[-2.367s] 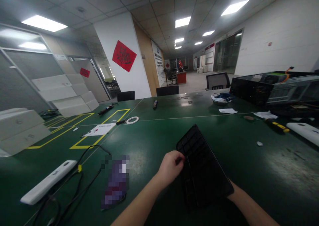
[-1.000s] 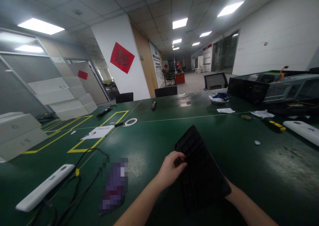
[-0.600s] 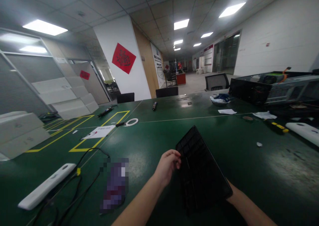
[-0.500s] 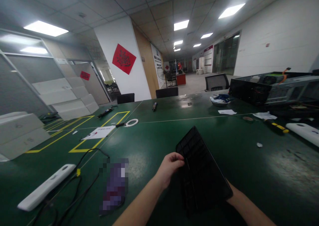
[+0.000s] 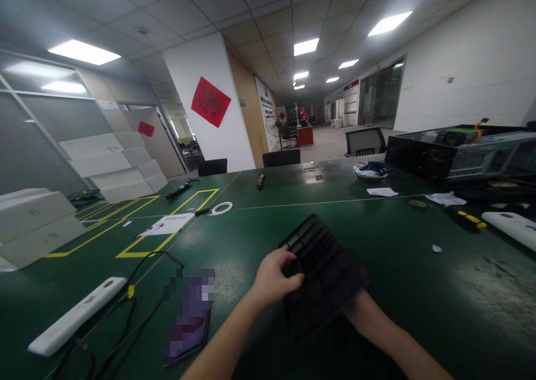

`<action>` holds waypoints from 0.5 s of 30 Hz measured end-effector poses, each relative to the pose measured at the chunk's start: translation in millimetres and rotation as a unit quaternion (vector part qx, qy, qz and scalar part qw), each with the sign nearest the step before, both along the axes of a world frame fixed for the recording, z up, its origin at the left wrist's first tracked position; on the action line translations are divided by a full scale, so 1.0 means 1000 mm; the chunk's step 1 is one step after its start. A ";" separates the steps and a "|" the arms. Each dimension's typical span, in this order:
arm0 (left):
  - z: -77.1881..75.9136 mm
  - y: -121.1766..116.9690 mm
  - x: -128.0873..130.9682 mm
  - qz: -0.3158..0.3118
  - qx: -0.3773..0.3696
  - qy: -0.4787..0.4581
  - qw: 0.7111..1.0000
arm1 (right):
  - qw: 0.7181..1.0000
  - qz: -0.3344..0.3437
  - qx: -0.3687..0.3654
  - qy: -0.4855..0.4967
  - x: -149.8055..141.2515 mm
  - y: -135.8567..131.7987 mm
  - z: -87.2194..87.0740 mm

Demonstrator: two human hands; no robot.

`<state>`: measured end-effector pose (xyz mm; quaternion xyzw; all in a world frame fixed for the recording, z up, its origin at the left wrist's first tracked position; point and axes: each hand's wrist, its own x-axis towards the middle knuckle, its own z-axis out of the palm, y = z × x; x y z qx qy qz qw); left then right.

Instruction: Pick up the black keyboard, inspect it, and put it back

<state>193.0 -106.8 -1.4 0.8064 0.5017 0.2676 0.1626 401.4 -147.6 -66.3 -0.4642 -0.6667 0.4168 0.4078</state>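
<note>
Tilted above the green tabletop is a black rectangular panel [image 5: 324, 271], its face divided by ribs into a grid. My left hand [image 5: 276, 277] is closed at its left edge, thumb and curled fingers pinching there; a thin part between them is too dark to make out. My right hand [image 5: 363, 313] supports the panel from the lower right, with its fingers hidden behind it. To the left of my left arm lies a purple phone-like item [image 5: 190, 318], blurred out by pixels.
Left are a white elongated device [image 5: 79, 316], black cables [image 5: 134, 307], a paper sheet [image 5: 167, 224] and a tape roll [image 5: 221, 208]. At right stand an open computer case [image 5: 422, 157], a bowl with cloth [image 5: 371, 171], a yellow-black tool [image 5: 468, 218] and another white device [image 5: 511, 228].
The panel has turned and tilted so its ribbed face shows more broadly. My right hand has shifted left with it, and my left hand has moved slightly left and lower.
</note>
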 end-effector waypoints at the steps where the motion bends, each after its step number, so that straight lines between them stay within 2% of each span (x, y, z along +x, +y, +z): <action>1: 0.004 0.012 -0.009 0.042 -0.006 -0.015 0.999 | 0.999 0.004 0.003 -0.034 0.001 0.000 0.004; 4: 0.019 0.055 -0.047 0.199 -0.027 -0.011 0.980 | 0.990 0.017 -0.026 -0.136 0.004 -0.001 0.012; 7: 0.029 0.093 -0.087 0.364 -0.066 0.118 0.922 | 0.985 0.022 -0.070 -0.158 0.004 -0.001 0.014; 10: 0.027 0.115 -0.117 0.427 -0.085 0.159 0.886 | 0.985 0.022 -0.052 -0.164 0.001 0.000 0.014; 12: 0.019 0.121 -0.128 0.444 -0.087 0.165 0.877 | 0.986 0.026 -0.033 -0.163 -0.001 0.001 0.014; 15: 0.007 0.128 -0.134 0.449 -0.090 0.171 0.872 | 0.987 0.028 -0.044 -0.152 -0.002 -0.001 0.018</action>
